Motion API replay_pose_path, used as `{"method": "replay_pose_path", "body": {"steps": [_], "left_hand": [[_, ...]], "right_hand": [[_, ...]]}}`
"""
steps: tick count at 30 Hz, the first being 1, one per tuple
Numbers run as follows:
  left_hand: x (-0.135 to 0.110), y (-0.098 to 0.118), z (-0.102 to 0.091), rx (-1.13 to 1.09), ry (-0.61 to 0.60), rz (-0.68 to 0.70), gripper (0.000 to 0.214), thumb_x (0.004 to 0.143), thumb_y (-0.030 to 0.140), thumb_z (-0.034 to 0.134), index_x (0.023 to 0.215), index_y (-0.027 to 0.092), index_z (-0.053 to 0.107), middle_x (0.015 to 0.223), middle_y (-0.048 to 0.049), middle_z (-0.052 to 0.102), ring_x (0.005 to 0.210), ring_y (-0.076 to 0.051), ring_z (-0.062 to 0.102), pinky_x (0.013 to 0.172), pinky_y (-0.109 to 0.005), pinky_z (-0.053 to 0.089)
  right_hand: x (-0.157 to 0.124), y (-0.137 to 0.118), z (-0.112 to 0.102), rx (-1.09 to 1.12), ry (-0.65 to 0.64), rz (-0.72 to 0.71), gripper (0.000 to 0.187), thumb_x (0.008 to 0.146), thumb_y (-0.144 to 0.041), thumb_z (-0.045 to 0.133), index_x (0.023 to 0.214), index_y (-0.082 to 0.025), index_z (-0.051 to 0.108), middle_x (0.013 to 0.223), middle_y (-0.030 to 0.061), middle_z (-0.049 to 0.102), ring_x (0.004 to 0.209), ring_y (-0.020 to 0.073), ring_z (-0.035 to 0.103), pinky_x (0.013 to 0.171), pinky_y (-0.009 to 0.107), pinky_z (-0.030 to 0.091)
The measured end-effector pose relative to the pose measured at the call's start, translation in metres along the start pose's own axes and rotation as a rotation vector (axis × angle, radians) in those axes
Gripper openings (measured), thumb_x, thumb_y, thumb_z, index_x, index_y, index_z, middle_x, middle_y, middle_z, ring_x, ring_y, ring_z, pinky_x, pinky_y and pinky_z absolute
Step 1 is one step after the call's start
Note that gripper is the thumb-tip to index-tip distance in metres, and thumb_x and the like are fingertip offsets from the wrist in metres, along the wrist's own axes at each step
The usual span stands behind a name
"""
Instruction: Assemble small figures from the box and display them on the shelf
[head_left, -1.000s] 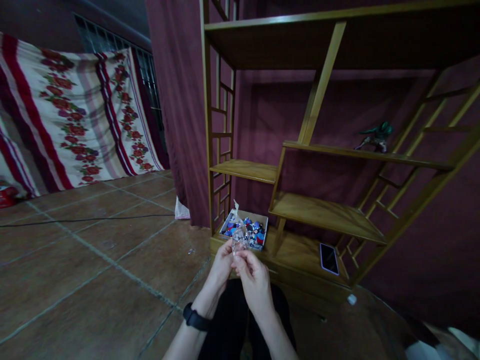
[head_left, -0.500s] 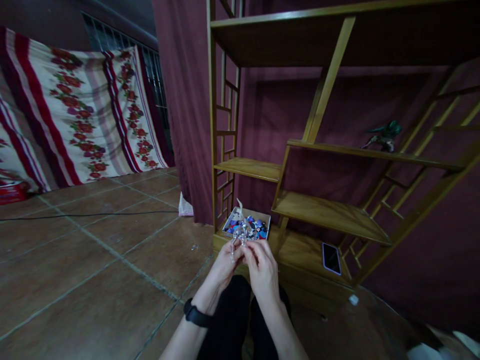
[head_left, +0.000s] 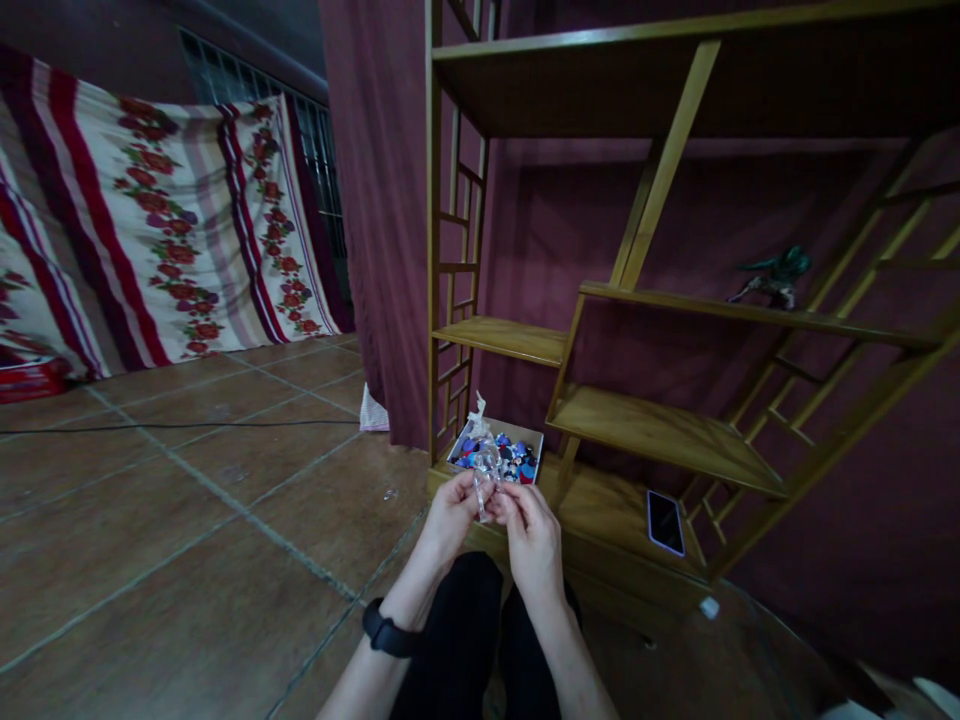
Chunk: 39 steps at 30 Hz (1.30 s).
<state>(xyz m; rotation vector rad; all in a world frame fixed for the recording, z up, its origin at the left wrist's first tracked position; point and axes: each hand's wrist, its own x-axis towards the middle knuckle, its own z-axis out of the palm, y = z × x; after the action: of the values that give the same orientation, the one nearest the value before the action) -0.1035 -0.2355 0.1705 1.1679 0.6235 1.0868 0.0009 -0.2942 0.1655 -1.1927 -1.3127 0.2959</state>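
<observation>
Both hands are closed around a clear, see-through plastic piece (head_left: 489,462), shaped somewhat like a small figure, with a whitish upper part. My left hand (head_left: 448,512) grips its lower left side, where a transparent limb-like part points down between the hands. On the other side, the fingers of my right hand (head_left: 535,528) pinch its lower right; just what they touch is too small to make out. Right behind the piece, a shallow white box (head_left: 528,432) holds many small purple, blue, red and black pieces.
The box stands at the low left end of a wooden shelf unit (head_left: 517,340). A phone (head_left: 665,522) lies on its bottom board, and a green figurine (head_left: 776,277) stands higher up at right. A small clear bit (head_left: 390,494) and a black cable (head_left: 225,427) lie on the tiled floor.
The clear piece has turned slightly in the hands, and its lower limb now shows between them. My fingers have shifted a little apart. The view has moved slightly.
</observation>
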Motion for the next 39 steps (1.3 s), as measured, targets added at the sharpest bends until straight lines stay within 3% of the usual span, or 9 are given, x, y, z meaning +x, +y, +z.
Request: {"method": "replay_pose_path", "body": {"steps": [9, 14, 18, 25, 29, 34, 39], "left_hand": [[-0.002, 0.005, 0.0, 0.103, 0.011, 0.075, 0.027, 0.071, 0.038, 0.066, 0.077, 0.012, 0.062, 0.064, -0.0031, 0.064, 0.053, -0.011, 0.057, 0.05, -0.021, 0.042], [-0.002, 0.005, 0.002, 0.141, 0.092, 0.102, 0.028, 0.068, 0.04, 0.067, 0.076, 0.013, 0.062, 0.063, -0.0019, 0.062, 0.05, -0.011, 0.055, 0.047, -0.021, 0.041], [-0.001, 0.003, 0.003, 0.164, 0.189, 0.135, 0.028, 0.066, 0.039, 0.068, 0.074, 0.014, 0.061, 0.06, 0.0001, 0.061, 0.048, -0.01, 0.053, 0.046, -0.021, 0.039], [-0.004, -0.005, 0.001, 0.303, 0.27, 0.195, 0.027, 0.069, 0.041, 0.065, 0.077, 0.015, 0.065, 0.061, -0.0009, 0.062, 0.051, -0.013, 0.054, 0.05, -0.022, 0.04], [-0.007, -0.012, -0.001, 0.433, 0.293, 0.229, 0.026, 0.073, 0.041, 0.062, 0.08, 0.017, 0.067, 0.067, -0.0031, 0.066, 0.054, -0.015, 0.057, 0.051, -0.023, 0.04], [-0.01, -0.013, 0.001, 0.622, 0.326, 0.29, 0.021, 0.075, 0.039, 0.06, 0.082, 0.021, 0.069, 0.074, -0.0049, 0.068, 0.06, -0.017, 0.06, 0.057, -0.024, 0.04], [-0.009, -0.013, 0.004, 0.575, 0.381, 0.3, 0.017, 0.07, 0.035, 0.065, 0.079, 0.023, 0.071, 0.074, -0.0052, 0.07, 0.062, -0.018, 0.061, 0.057, -0.024, 0.04]], "right_hand": [[0.004, 0.019, 0.002, 0.166, -0.006, 0.17, 0.028, 0.085, -0.036, 0.048, 0.1, -0.019, 0.064, 0.097, 0.0067, 0.068, 0.081, 0.0181, 0.064, 0.07, 0.029, 0.054], [0.004, 0.031, 0.002, 0.248, 0.014, 0.253, 0.036, 0.085, -0.04, 0.048, 0.109, -0.016, 0.061, 0.095, 0.0081, 0.068, 0.069, 0.0167, 0.065, 0.066, 0.031, 0.055], [0.005, 0.026, -0.005, 0.217, 0.097, 0.258, 0.04, 0.086, -0.044, 0.044, 0.107, -0.016, 0.063, 0.098, 0.0094, 0.067, 0.07, 0.0165, 0.064, 0.062, 0.03, 0.055], [0.008, 0.01, -0.01, 0.204, 0.025, 0.212, 0.039, 0.086, -0.043, 0.045, 0.104, -0.015, 0.064, 0.084, 0.0074, 0.068, 0.069, 0.0157, 0.062, 0.063, 0.028, 0.054], [0.01, 0.013, -0.012, 0.074, -0.022, 0.157, 0.035, 0.087, -0.04, 0.045, 0.106, -0.017, 0.063, 0.081, 0.0055, 0.069, 0.067, 0.0157, 0.064, 0.064, 0.027, 0.053], [0.011, 0.008, -0.018, -0.246, -0.067, 0.056, 0.03, 0.09, -0.037, 0.038, 0.106, -0.023, 0.061, 0.086, 0.0041, 0.071, 0.077, 0.0176, 0.067, 0.067, 0.025, 0.048], [0.011, 0.002, -0.02, -0.471, -0.062, 0.017, 0.031, 0.092, -0.038, 0.034, 0.098, -0.024, 0.061, 0.08, 0.0037, 0.071, 0.073, 0.0186, 0.068, 0.061, 0.023, 0.043]]}}
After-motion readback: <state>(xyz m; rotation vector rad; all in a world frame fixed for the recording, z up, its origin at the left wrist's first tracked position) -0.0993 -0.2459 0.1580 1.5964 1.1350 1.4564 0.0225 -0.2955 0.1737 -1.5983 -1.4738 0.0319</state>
